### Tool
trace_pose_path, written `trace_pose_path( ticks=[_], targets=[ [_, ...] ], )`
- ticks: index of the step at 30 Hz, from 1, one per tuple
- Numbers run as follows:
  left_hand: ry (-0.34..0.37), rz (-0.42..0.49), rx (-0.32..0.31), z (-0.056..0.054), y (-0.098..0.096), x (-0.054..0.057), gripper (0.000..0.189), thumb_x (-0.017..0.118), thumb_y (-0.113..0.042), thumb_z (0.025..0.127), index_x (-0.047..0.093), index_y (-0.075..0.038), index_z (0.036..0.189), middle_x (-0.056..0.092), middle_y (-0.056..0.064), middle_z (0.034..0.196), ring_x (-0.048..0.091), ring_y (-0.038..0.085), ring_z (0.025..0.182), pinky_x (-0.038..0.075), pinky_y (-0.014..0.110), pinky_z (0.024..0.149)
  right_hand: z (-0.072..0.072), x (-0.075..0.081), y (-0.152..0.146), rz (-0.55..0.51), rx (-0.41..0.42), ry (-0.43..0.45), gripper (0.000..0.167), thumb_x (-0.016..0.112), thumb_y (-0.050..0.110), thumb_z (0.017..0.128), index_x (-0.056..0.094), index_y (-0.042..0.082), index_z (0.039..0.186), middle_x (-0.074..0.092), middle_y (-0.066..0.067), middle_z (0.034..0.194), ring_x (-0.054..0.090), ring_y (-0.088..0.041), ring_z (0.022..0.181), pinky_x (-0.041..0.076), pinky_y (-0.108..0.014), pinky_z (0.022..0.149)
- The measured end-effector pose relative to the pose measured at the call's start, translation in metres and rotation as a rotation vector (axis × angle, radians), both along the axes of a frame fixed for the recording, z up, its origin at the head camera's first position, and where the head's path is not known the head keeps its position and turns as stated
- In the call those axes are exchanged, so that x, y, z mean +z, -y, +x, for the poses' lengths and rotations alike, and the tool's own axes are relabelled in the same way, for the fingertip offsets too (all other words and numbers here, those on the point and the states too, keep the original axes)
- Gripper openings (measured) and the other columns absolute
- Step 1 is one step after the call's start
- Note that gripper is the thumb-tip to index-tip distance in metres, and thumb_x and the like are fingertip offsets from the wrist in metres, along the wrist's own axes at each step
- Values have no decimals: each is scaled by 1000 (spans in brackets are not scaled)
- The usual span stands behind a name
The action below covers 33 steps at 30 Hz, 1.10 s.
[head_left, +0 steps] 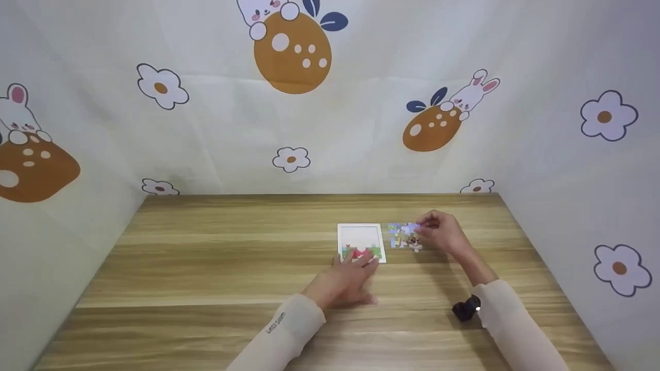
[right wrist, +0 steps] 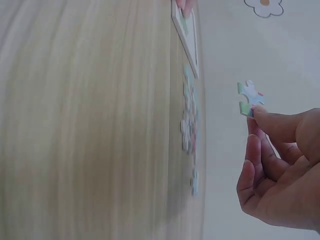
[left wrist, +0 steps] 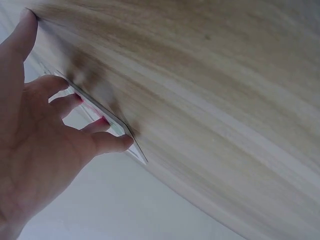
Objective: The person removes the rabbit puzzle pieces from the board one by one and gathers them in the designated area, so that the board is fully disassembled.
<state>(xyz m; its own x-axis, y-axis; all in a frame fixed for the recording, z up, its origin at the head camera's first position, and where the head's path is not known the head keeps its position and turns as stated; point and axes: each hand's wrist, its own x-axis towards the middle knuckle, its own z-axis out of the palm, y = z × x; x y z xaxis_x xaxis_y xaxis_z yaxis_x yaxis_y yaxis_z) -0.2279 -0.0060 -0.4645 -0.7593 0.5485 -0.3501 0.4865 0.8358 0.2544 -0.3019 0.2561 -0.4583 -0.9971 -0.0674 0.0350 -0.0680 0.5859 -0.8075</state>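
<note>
A white-framed puzzle board point(head_left: 359, 235) lies on the wooden table, its lower part filled with green and red picture and its upper part pale. My left hand point(head_left: 348, 275) rests on its near edge with fingers spread; in the left wrist view the fingertips point(left wrist: 122, 142) touch the frame. My right hand point(head_left: 442, 234) is over the loose pieces, to the right of the board. Between thumb and fingers it pinches a puzzle piece point(right wrist: 250, 98), pale blue with green and red bits, raised above the table in the right wrist view.
Several loose puzzle pieces point(head_left: 397, 241) lie in a cluster just right of the board. A small black device point(head_left: 466, 308) is at the right sleeve. A printed curtain point(head_left: 216, 129) stands behind the table point(head_left: 206, 257) and along both sides.
</note>
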Motion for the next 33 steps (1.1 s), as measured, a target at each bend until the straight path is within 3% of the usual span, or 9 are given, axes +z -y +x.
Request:
trace_pose_path(
  ticks=[7,15,24,33],
  targets=[
    [-1,0,4,1,0,0,89,66,-56,90,24,-23,161,14,-2,171,10,34,158,19,59,124,5,-4,-26,39,-18,13,16,70,4,91,66,-6,104,70,-16,97,61,-11,83,50,-16,70],
    [-7,1,6,-1,-2,-2,89,67,-55,88,25,-23,160,16,-3,170,11,33,158,19,60,124,2,-19,-44,106,-12,120,15,70,3,91,67,-5,103,71,-14,96,58,-12,82,47,-18,68],
    [-15,41,32,2,-4,-3,90,72,-53,86,30,-21,159,20,-1,169,14,33,157,18,61,124,-1,-22,-47,168,-34,208,18,67,6,94,66,-4,109,68,-15,101,58,-18,86,47,-23,72],
    [-79,25,78,5,-14,-2,75,60,-51,96,35,-14,156,27,4,167,21,36,155,16,64,123,1,-24,-45,213,-21,194,20,71,8,91,68,-4,107,66,-12,95,57,-17,82,46,-23,69]
  ],
)
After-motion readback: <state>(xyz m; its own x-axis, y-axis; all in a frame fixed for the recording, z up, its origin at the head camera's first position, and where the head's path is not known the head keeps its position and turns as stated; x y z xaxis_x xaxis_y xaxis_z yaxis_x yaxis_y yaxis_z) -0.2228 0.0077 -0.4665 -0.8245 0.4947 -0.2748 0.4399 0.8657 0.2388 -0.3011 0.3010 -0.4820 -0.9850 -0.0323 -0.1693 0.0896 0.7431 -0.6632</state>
